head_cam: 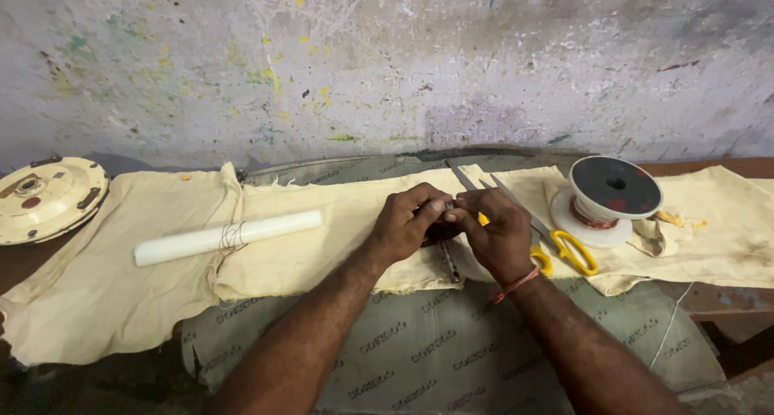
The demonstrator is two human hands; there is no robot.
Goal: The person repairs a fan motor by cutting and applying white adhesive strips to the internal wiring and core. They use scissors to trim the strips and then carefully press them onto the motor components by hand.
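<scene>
Fingertips of my left hand (405, 222) and right hand (493, 234) pinch one small dark part (442, 231) between them, both grips closed, above the cloth-covered bench (322, 246); yellow-handled scissors (556, 242) lie just beside.

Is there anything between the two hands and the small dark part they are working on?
Nothing visible: the left hand and right hand both pinch the small dark part directly. The yellow-handled scissors lie partly under the right hand.
</scene>
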